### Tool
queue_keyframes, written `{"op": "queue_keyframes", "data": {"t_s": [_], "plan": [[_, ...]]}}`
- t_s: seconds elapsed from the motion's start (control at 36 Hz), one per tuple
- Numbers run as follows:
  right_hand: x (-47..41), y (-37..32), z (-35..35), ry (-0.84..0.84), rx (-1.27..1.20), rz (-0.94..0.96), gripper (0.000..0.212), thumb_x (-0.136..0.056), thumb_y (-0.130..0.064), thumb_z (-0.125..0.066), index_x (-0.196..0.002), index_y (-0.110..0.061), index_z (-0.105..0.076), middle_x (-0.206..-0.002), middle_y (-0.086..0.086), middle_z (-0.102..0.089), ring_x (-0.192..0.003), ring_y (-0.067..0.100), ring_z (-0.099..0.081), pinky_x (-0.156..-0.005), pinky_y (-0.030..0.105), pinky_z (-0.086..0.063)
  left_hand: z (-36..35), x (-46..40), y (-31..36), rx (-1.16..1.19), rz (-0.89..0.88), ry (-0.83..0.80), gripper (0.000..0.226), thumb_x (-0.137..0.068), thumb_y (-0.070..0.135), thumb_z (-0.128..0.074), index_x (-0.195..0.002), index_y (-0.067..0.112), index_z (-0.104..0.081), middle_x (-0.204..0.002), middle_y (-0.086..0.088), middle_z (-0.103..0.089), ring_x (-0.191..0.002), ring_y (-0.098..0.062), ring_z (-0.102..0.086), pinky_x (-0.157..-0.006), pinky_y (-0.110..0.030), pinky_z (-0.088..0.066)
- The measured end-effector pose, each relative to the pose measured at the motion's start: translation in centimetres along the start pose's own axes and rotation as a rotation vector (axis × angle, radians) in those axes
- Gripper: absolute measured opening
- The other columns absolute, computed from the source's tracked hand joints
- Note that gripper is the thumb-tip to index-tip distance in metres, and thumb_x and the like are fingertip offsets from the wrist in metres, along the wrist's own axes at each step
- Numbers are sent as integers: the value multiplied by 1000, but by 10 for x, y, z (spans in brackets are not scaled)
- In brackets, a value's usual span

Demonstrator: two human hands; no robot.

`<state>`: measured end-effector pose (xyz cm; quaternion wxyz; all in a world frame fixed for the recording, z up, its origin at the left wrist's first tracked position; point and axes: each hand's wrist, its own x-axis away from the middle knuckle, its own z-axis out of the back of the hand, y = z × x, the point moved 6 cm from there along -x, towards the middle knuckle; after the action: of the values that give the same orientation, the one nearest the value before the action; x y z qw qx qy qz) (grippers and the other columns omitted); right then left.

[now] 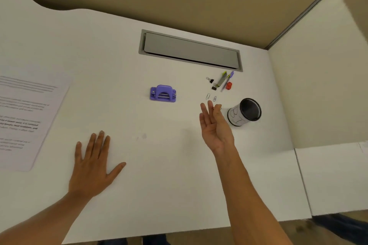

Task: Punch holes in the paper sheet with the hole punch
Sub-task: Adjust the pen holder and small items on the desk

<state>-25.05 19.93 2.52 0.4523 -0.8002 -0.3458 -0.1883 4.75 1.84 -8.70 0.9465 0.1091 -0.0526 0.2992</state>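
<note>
You see the small purple plastic hole punch [163,93] sitting upright, ungripped, ahead between your hands; the white printed paper sheet [29,117] lies flat, far beyond your left hand [92,165].

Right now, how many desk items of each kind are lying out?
Hole punch: 1
Paper sheet: 1
Binder clips: 2
Paper clips: 2
Pens: 2
Red item: 1
Mesh cup: 1
Total: 10

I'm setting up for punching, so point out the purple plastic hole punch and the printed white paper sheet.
purple plastic hole punch [163,93]: head view, on its lever top.
printed white paper sheet [29,117]: head view, on its printed middle.
</note>
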Motion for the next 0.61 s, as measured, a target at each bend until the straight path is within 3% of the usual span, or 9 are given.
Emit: {"op": "queue_keyframes", "data": {"t_s": [0.17,0.31,0.36,0.44,0.61], "plan": [[-13,-103,23,126,144,224,15,-97,-24,-62,-105,-13,-67,-109,-1,-76,-112,15,-69,-96,29,-50,1,-1,1,-5,9,-9,100,-83,72,-27,-151,-1,-30,-163,-16,-21,-150,-34,-23,-119,-63,-13],[-27,-169,62,449,659,449,13,-83,-20,-79,-95,-13,-77,-96,3,-78,-99,17,-73,-96,34,-55,0,0,-1,-15,18,-27,101,-83,74,-28,-151,0,-30,-162,-16,-23,-150,-33,-23,-119,-63,-13],[-32,-180,71,520,862,507,16,-80,-20,-80,-94,-13,-79,-95,2,-77,-96,17,-71,-89,29,-54,-1,0,-2,-14,23,-30,101,-83,74,-28,-151,0,-31,-163,-15,-22,-150,-33,-22,-119,-63,-14],[-40,-184,78,541,1108,521,14,-80,-19,-78,-92,-13,-80,-96,5,-77,-91,18,-68,-77,24,-47,0,-1,-1,-8,26,-28,100,-83,73,-28,-151,0,-32,-162,-15,-24,-150,-33,-24,-119,-63,-14],[-66,-181,93,577,1485,401,12,-88,-27,-69,-95,-26,-78,-98,3,-73,-89,28,-66,-76,38,-57,1,-2,-1,-10,33,-27,99,-83,73,-27,-151,0,-32,-162,-15,-24,-150,-32,-24,-119,-62,-14]]}}
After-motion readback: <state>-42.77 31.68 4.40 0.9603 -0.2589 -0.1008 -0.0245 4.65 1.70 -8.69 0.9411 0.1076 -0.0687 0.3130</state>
